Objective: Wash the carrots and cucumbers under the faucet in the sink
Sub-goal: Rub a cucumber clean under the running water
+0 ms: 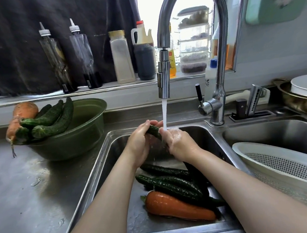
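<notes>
Currently both the left hand (139, 144) and right hand (177, 143) grasp one cucumber (154, 131) under the faucet (164, 78) stream above the sink (98, 168); wet, stiff and likely slippery, it is best held near both ends.

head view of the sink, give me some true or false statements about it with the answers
1. Water runs from the faucet. True.
2. The hands rub a potato under the stream. False: the left hand and right hand hold a cucumber.
3. A carrot lies in the sink beside wet cucumbers. True.
4. The green bowl is empty. False: it holds more cucumbers and carrots.
5. The white colander sits left of the green bowl. False: it sits at the right, in the other basin.
</notes>
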Demonstrator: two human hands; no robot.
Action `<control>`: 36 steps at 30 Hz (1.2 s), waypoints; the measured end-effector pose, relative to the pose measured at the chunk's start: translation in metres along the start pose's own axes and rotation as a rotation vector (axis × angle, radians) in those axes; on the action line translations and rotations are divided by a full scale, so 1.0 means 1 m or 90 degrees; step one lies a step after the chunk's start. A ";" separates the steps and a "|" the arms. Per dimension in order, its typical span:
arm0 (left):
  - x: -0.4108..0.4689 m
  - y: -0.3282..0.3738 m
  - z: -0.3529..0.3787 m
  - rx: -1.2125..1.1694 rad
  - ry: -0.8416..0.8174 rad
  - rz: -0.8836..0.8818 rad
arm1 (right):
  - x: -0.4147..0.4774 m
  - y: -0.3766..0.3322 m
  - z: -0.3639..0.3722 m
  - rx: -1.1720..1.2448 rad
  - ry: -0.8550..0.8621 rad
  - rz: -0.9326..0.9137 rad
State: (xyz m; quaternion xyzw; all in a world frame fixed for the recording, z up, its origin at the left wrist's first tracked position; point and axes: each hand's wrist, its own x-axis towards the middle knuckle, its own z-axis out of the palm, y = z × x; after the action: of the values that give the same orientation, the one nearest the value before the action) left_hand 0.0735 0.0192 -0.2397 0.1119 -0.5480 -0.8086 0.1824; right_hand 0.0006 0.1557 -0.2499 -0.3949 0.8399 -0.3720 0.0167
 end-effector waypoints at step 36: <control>0.000 -0.004 0.012 0.044 0.239 0.106 | -0.010 0.001 -0.001 0.318 -0.279 0.158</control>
State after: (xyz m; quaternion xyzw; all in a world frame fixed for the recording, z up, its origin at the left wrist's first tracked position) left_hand 0.0683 0.0306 -0.2392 0.2211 -0.5389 -0.7364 0.3440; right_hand 0.0067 0.1629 -0.2524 -0.3439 0.7412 -0.4675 0.3373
